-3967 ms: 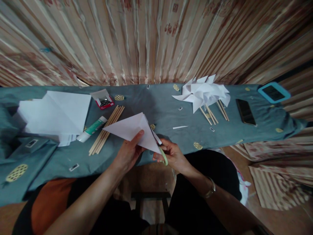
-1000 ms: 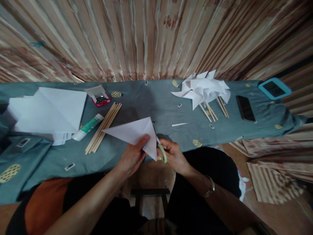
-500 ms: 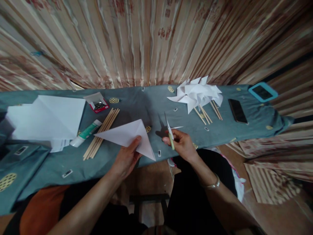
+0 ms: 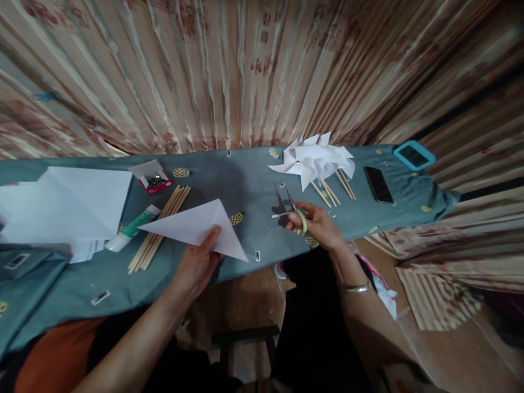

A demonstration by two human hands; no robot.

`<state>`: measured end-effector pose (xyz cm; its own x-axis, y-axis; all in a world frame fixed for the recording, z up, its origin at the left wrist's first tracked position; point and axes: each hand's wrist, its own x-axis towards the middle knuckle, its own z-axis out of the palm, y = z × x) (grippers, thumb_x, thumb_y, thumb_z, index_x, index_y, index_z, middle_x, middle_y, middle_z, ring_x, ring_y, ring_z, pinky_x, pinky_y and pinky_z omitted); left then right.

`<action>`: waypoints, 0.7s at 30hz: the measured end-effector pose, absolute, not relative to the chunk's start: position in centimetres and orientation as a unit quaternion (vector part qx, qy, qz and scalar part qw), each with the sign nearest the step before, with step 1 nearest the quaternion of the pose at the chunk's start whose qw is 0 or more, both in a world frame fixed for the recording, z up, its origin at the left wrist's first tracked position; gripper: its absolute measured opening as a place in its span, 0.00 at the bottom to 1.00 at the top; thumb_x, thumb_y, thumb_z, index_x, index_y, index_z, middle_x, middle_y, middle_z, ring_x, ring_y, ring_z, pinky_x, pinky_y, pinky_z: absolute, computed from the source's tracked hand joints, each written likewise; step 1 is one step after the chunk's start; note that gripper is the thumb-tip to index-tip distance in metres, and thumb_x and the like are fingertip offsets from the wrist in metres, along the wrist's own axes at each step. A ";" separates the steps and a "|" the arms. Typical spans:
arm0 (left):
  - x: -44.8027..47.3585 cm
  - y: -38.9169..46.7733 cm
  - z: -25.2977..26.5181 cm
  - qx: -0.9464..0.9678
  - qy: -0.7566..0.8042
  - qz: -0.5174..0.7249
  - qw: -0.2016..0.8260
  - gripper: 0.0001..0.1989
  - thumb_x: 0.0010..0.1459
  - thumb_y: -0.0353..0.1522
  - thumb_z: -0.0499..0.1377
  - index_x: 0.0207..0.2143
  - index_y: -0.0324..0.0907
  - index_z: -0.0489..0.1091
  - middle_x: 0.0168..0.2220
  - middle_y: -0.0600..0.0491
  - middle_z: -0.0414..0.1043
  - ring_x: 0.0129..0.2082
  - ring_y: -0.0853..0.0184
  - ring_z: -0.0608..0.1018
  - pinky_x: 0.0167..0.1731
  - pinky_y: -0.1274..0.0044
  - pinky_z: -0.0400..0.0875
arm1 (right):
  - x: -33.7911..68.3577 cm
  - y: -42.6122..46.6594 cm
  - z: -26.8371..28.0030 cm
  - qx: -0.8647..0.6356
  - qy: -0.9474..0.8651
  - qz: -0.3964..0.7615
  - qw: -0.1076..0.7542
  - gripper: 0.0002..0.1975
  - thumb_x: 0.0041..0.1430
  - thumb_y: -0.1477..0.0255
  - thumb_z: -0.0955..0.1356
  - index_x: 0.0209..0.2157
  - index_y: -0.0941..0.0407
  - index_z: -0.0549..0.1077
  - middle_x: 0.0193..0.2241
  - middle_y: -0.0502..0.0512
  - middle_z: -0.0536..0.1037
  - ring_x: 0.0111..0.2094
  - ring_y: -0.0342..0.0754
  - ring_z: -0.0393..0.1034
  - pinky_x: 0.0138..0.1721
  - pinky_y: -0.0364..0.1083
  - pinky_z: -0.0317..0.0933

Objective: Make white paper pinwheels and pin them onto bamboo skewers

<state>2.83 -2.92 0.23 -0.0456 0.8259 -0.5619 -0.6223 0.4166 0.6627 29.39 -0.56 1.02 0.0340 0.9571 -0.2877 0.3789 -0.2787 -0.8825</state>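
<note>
My left hand grips a sheet of white paper folded into a triangle, thumb on top and fingers underneath. The paper is held above the table, its left tip over a bundle of wooden sticks. In my right hand is a pair of scissors with yellow-green handles. Their blades are spread and point left, apart from the paper. Beyond the right hand lie several white paper pinwheels on wooden sticks, overlapping one another.
White paper sheets lie at the left beside a glue tube. Behind the sticks stands an open red box of small dark metal pieces. A phone and a blue-framed device are at the right. A curtain hangs behind the table.
The scissors have turned in my right hand, so the blades now point left instead of away. My left hand still holds the folded paper. The whole view has shifted slightly.
</note>
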 end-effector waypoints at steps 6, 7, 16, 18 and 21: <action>2.7 -3.1 0.2 0.109 0.472 0.535 0.692 0.21 0.42 0.28 0.73 0.40 0.42 0.72 0.36 0.56 0.77 0.31 0.71 0.77 0.29 0.82 0.75 | 27.9 -0.1 0.3 -0.499 -0.338 0.677 0.423 0.29 0.45 0.48 0.75 0.40 0.56 0.73 0.24 0.50 0.78 0.21 0.40 0.69 0.16 0.37 0.55; 2.7 -3.1 0.2 0.107 0.472 0.535 0.692 0.21 0.42 0.28 0.73 0.40 0.41 0.72 0.36 0.56 0.77 0.31 0.71 0.77 0.29 0.82 0.75 | 27.6 -0.2 0.0 -0.496 -0.334 0.684 0.418 0.29 0.45 0.48 0.74 0.40 0.56 0.73 0.24 0.50 0.78 0.21 0.41 0.69 0.16 0.37 0.55; 2.7 -3.1 0.6 0.104 0.487 0.527 0.689 0.13 0.46 0.24 0.68 0.36 0.40 0.75 0.36 0.52 0.79 0.32 0.68 0.78 0.32 0.80 0.75 | 29.4 -1.5 1.3 -0.767 -0.630 0.107 0.049 0.27 0.57 0.65 0.71 0.56 0.60 0.67 0.33 0.62 0.82 0.35 0.57 0.78 0.35 0.48 0.64; 2.7 -3.1 0.7 0.102 0.493 0.523 0.687 0.12 0.46 0.22 0.67 0.35 0.40 0.75 0.35 0.52 0.79 0.32 0.67 0.78 0.32 0.79 0.76 | 29.9 -1.3 1.7 -0.777 -0.628 0.013 -0.043 0.22 0.60 0.67 0.68 0.53 0.62 0.70 0.33 0.66 0.82 0.38 0.59 0.78 0.36 0.48 0.63; 2.5 -3.1 0.8 0.100 0.492 0.525 0.687 0.12 0.47 0.22 0.66 0.34 0.42 0.75 0.34 0.53 0.79 0.32 0.67 0.78 0.32 0.79 0.76 | 30.6 -0.7 1.7 -0.773 -0.626 -0.032 -0.104 0.17 0.61 0.66 0.66 0.47 0.61 0.73 0.34 0.67 0.82 0.39 0.58 0.78 0.36 0.47 0.62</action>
<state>2.52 -3.07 0.76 -0.0353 0.8199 -0.5715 -0.6222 0.4295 0.6545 30.57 -0.66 1.70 0.2155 0.9732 -0.0808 0.9600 -0.1960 0.1999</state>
